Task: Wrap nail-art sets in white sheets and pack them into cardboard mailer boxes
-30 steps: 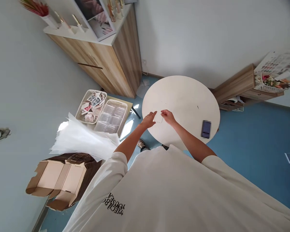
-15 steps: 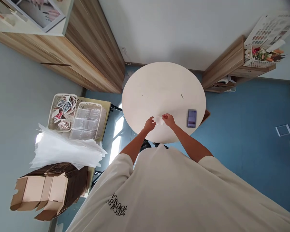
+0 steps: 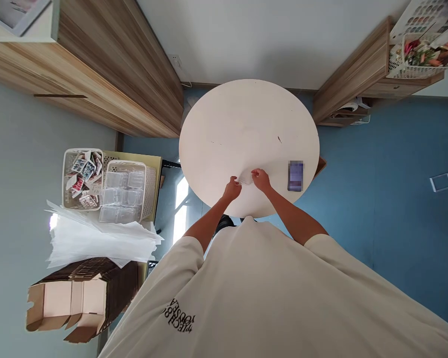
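A small see-through plastic piece (image 3: 246, 177) spans the gap between my hands above the near part of the round white table (image 3: 242, 119). Its exact kind is hard to make out against the pale top. My left hand (image 3: 232, 189) pinches its left side. At its right side, my right hand (image 3: 261, 180) has the fingers closed on the edge. A phone (image 3: 295, 176) with a blurred screen lies on the table, right of my right hand.
To the left, a side table bears a basket of clear plastic boxes (image 3: 123, 189), a basket of small printed packets (image 3: 84, 179), white sheets (image 3: 100, 236) and folded cardboard boxes (image 3: 67, 301). Wooden cabinets (image 3: 115, 64) rise behind. At the right back stands a shelf unit (image 3: 354, 74).
The plastic piece has turned between my hands and now looks thinner and fainter. Both hands stay at its sides. The camera view has shifted a little.
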### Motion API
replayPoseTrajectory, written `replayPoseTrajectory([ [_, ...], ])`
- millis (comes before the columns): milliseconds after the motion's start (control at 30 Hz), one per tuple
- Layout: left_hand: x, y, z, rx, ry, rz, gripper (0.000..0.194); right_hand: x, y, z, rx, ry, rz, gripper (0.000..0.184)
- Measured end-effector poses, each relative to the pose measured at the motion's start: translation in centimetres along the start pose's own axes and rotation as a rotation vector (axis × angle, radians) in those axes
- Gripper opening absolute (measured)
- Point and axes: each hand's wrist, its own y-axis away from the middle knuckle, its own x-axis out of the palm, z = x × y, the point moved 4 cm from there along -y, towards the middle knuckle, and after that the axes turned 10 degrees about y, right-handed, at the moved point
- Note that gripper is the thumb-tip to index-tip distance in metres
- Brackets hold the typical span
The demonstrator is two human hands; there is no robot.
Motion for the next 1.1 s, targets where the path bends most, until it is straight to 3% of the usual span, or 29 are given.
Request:
replayPoseTrajectory([
  [200,0.1,-0.6,-0.3,-0.017,0.017,-0.005,0.043,0.3,0.9,0.6,-0.122,0.027,0.067,0.034],
  [433,-1.5,-2.1,-2.8,0.199,-0.042,-0.053,0.061,0.0,2.5,-1.1,-0.036,0.086,0.118,0.024],
  [567,-1.8,-1.8,-2.3,0.167,-0.022,-0.113,0.06,-0.4,2.6,-1.0,-0.04,0.114,0.059,0.025],
  [767,-0.9,-1.2,-0.8,-0.032,0.032,-0.085,0.054,0.2,2.5,0.5,-0.16,0.148,0.075,0.035],
  [900,-0.4,-1.5,-1.0,0.011,0.051,-0.029,0.059,0.6,3.1,0.2,-0.121,0.182,0.103,0.037],
  [1100,-0.5,-1.5,-0.8,0.07,0.051,-0.044,0.066,0.6,3.9,-0.2,-0.084,0.142,0.1,0.039],
])
